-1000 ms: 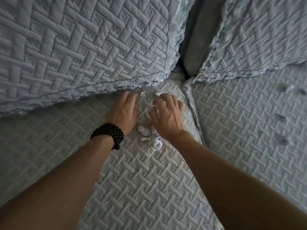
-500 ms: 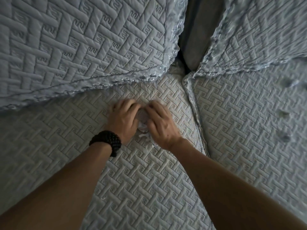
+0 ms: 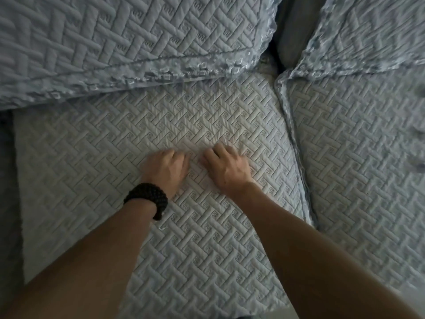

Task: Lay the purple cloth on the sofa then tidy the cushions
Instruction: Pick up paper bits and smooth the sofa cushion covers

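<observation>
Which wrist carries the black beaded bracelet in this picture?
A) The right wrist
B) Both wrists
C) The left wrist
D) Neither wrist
C: the black beaded bracelet sits just behind the left hand on the quilted seat cover, while the wrist behind the right hand is bare.

Dim, soft light, grey upholstery (image 3: pixel 288 31) showing in the gap, darker strip (image 3: pixel 9 203) along the left edge
</observation>
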Action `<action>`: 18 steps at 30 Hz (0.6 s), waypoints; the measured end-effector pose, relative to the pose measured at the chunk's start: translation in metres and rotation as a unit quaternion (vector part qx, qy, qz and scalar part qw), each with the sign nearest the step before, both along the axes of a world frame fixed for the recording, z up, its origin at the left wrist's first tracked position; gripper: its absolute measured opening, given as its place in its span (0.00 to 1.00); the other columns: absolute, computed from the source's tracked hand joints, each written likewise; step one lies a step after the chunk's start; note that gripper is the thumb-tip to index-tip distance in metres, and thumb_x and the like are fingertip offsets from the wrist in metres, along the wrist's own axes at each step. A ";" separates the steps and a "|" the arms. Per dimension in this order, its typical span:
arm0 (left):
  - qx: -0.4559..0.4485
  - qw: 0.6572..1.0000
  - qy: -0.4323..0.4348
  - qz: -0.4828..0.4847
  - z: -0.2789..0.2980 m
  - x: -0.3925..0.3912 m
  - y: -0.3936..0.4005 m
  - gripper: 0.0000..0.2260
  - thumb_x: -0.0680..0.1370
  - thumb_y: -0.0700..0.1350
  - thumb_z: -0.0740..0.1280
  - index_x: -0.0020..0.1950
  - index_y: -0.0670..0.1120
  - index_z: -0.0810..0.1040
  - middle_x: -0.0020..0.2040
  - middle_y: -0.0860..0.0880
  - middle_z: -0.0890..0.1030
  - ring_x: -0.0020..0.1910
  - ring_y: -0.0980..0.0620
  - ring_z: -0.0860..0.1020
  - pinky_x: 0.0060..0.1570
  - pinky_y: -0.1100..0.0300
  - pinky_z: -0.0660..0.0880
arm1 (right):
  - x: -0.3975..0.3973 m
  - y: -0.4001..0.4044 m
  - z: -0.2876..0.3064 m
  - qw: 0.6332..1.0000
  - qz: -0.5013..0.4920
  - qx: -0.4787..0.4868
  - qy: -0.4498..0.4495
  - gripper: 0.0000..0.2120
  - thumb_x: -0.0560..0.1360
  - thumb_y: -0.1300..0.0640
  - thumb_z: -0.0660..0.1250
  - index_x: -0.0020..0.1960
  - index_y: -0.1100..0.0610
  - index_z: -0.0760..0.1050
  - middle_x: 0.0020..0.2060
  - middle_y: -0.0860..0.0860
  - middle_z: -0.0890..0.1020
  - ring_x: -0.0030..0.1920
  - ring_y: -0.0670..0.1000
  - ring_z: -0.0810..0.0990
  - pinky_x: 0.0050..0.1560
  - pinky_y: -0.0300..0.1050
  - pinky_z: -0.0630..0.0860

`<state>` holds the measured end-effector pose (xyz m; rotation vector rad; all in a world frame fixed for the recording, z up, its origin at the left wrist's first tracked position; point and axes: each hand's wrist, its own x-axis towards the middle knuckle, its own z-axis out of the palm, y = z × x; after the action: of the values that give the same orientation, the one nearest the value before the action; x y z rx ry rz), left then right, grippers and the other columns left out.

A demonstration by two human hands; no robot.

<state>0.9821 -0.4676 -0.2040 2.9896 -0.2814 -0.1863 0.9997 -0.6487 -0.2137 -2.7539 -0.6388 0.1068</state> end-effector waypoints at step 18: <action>-0.109 0.992 0.020 -0.060 0.192 -0.021 -0.135 0.17 0.81 0.49 0.54 0.33 0.48 0.67 0.23 0.52 0.67 0.21 0.55 0.65 0.22 0.64 0.59 | -0.085 -0.169 0.217 0.959 -0.263 0.015 0.103 0.13 0.82 0.56 0.57 0.42 0.61 0.72 0.32 0.59 0.77 0.31 0.60 0.76 0.32 0.48 0.66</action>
<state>0.9606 -0.6030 -0.0118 2.7520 -0.4474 -0.2114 0.9151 -0.8180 0.0033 -2.7303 0.1522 0.2550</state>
